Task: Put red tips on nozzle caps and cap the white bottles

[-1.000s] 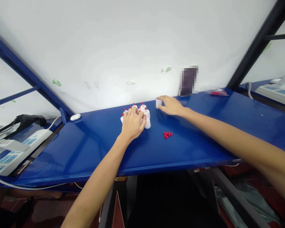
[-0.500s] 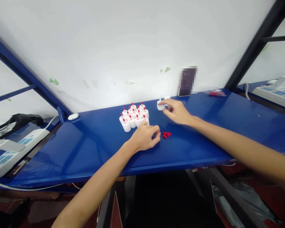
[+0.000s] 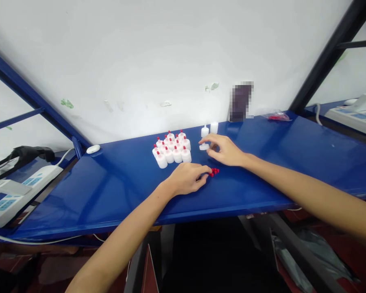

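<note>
Several small white bottles with red caps stand grouped on the blue table. My left hand is at the small pile of red caps, its thumb and forefinger nearly together at the pile's left edge; whether a cap is between them is too small to tell. My right hand has its thumb and fingers around a translucent white nozzle piece. Just behind that hand stand a white bottle with a bare nozzle and another white bottle.
A phone-like dark object, pixelated, leans on the wall. Right of it lies a clear bag with red pieces. A white oval case sits at the table's left back. Power strips flank the table, beyond the blue frame bars.
My left hand has moved right, from beside the capped bottles to the red caps. My right hand has come slightly nearer with the white piece, away from the two back bottles.
</note>
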`<state>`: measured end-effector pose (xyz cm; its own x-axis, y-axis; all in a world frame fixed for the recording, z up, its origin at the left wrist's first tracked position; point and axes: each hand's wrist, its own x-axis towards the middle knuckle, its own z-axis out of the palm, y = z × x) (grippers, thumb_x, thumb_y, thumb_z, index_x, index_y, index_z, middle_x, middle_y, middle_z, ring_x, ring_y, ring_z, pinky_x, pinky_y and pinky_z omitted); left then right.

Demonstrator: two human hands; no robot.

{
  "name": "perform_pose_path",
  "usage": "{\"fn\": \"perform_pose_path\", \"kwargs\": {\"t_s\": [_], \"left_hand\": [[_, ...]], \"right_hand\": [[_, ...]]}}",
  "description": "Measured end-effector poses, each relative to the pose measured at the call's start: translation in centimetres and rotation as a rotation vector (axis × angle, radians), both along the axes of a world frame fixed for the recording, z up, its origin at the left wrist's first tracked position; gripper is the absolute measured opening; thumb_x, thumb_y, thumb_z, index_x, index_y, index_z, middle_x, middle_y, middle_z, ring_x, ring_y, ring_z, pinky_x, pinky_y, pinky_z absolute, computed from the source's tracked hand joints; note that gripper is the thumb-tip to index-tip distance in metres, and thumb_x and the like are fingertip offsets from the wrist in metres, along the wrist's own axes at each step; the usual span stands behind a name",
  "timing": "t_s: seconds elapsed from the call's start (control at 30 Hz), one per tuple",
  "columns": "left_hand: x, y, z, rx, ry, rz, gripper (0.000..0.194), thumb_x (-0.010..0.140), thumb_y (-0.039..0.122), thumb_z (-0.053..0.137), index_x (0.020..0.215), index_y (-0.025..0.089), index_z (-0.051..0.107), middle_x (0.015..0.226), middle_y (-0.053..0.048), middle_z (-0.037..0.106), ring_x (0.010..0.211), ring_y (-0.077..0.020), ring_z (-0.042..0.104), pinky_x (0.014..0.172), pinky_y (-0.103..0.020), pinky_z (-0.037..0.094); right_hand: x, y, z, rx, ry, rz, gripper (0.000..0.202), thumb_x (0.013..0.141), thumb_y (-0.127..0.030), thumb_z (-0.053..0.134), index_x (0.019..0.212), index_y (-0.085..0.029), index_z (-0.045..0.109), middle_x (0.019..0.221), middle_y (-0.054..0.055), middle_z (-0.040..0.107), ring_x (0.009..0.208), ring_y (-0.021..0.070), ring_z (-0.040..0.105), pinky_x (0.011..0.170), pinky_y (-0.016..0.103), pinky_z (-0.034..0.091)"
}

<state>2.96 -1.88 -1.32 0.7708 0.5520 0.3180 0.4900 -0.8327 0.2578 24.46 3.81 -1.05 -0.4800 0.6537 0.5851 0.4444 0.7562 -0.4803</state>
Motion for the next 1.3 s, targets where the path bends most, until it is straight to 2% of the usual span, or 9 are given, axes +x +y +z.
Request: {"fn": "perform_pose_path", "kwargs": {"t_s": [0.13,0.3,0.5,0.6,0.77,0.9,1.07,1.3], "left_hand": [[0.0,0.0,0.0,-0.015,0.004,0.011,0.020,0.094,0.024,0.052,0.105,0.021,0.068,0.073,0.001,0.064,0.060,-0.0118,0.055,0.059,-0.025,0.035],[0.0,0.0,0.1,-0.063,0.003,0.016,0.021,0.094,0.024,0.052,0.110,0.021,0.065,0.068,0.003,0.059,0.056,-0.0110,0.051,0.058,-0.025,0.034],[-0.1,0.1,0.2,-0.142,-0.006,0.030,0.012,0.094,0.024,0.053,0.100,0.020,0.063,0.063,0.005,0.052,0.055,-0.0106,0.046,0.059,-0.025,0.032],[-0.2,0.0,0.4,-0.269,-0.136,0.063,0.012,0.097,0.029,0.051,0.099,0.020,0.058,0.060,0.007,0.049,0.054,-0.0100,0.044,0.058,-0.025,0.032],[-0.4,0.3,0.7,-0.579,-0.504,0.093,0.021,0.099,0.040,0.050,0.098,0.019,0.050,0.059,0.007,0.047,0.054,-0.0090,0.045,0.056,-0.022,0.035],[-0.6,0.8,0.3,-0.707,-0.590,0.134,0.023,0.097,0.043,0.052,0.097,0.020,0.047,0.056,0.008,0.049,0.047,-0.0070,0.043,0.050,-0.018,0.033],[-0.4,0.7,0.1,-0.752,-0.550,0.147,0.026,0.097,0.045,0.051,0.098,0.020,0.046,0.060,0.007,0.057,0.042,-0.0078,0.053,0.046,-0.018,0.040],[-0.3,0.7,-0.1,-0.747,-0.559,0.128,0.026,0.098,0.045,0.051,0.098,0.019,0.047,0.066,0.004,0.061,0.051,-0.0108,0.064,0.055,-0.021,0.047]], "right_hand": [[-0.1,-0.1,0.0,-0.004,-0.003,0.013,0.038,0.075,-0.009,0.054,0.110,-0.019,0.065,0.106,0.006,0.066,0.067,0.0126,0.061,0.063,0.029,0.051],[-0.2,-0.2,0.1,0.002,-0.001,0.015,0.037,0.075,-0.009,0.055,0.110,-0.019,0.064,0.108,0.006,0.065,0.064,0.0117,0.060,0.063,0.029,0.052],[-0.2,-0.1,-0.1,0.007,-0.003,0.003,0.034,0.078,-0.012,0.057,0.110,-0.019,0.064,0.110,0.007,0.066,0.063,0.0113,0.060,0.063,0.030,0.052],[-0.2,0.0,-0.2,0.031,-0.005,0.004,0.029,0.082,-0.013,0.055,0.108,-0.019,0.065,0.106,0.006,0.069,0.066,0.0126,0.061,0.064,0.029,0.051],[-0.3,-0.7,0.4,0.138,0.021,0.033,0.028,0.084,-0.010,0.050,0.105,-0.017,0.067,0.098,0.005,0.073,0.076,0.0158,0.065,0.065,0.028,0.049],[-0.7,-1.7,0.9,0.203,0.010,0.078,0.027,0.088,-0.011,0.048,0.105,-0.017,0.068,0.098,0.005,0.073,0.075,0.0150,0.065,0.065,0.028,0.050],[-0.8,-2.1,1.0,0.203,-0.020,0.089,0.025,0.089,-0.014,0.049,0.104,-0.016,0.069,0.096,0.006,0.075,0.077,0.0161,0.067,0.068,0.028,0.051],[-0.7,-2.0,1.0,0.124,-0.056,0.040,0.026,0.089,-0.018,0.049,0.102,-0.019,0.070,0.096,0.005,0.075,0.075,0.0173,0.067,0.069,0.031,0.051]]}}
